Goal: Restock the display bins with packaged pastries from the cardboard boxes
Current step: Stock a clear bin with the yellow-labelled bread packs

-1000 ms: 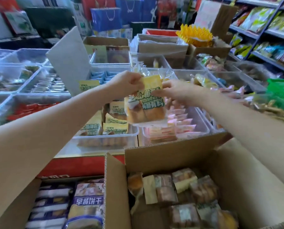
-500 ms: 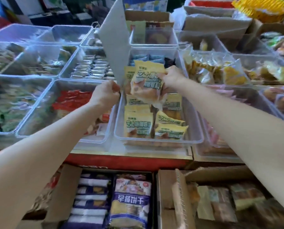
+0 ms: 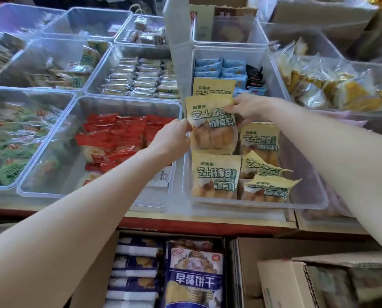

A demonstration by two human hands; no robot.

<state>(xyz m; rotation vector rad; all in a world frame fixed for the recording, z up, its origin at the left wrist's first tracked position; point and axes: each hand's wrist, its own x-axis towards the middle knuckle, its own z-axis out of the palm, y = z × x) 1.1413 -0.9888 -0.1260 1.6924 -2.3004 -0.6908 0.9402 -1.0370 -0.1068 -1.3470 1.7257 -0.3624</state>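
Observation:
A yellow pastry packet (image 3: 211, 123) with green lettering is held over a clear display bin (image 3: 305, 203). My right hand (image 3: 249, 107) pinches its upper right corner. My left hand (image 3: 174, 138) touches its lower left edge. Several more of the same yellow packets (image 3: 216, 176) lie flat in that bin. Below the counter, a cardboard box (image 3: 281, 283) at the lower right holds wrapped pastries, mostly blurred. Another box (image 3: 92, 283) at the lower middle holds blue-and-white biscuit packs (image 3: 194, 276).
Clear bins cover the counter: red packets (image 3: 118, 138) left of the yellow ones, green packets (image 3: 10, 138) at far left, silver bars (image 3: 141, 78) behind, blue packets (image 3: 219, 67) further back, yellow bagged pastries (image 3: 332, 85) at right. The counter's red front edge (image 3: 185, 225) runs across.
The yellow packet has come down lower over the bin. My left hand, half a second ago closed and apart from it, now touches its left edge. The camera tilted further down.

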